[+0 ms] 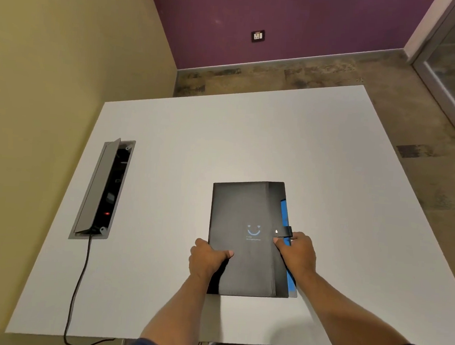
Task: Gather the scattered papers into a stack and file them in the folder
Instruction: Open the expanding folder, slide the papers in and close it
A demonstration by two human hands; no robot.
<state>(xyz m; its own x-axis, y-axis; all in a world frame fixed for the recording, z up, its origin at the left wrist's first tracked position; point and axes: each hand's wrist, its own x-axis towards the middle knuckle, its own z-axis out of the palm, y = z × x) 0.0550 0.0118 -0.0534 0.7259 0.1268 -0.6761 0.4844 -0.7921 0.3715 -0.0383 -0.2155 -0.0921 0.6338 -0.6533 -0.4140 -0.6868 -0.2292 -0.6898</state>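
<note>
One folder (246, 235), two hands gripping edges

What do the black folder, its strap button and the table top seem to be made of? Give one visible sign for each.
Folder: probably matte faux leather or textile; dull, no glare. Strap button: likely metal; a small bright glint. Table: probably white laminate; smooth, even, without grain.

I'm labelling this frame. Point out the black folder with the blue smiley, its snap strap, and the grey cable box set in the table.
black folder (241, 213): head view, front cover.
snap strap (284, 231): head view, tab by the stud.
grey cable box (96, 187): head view, raised lid.
</note>
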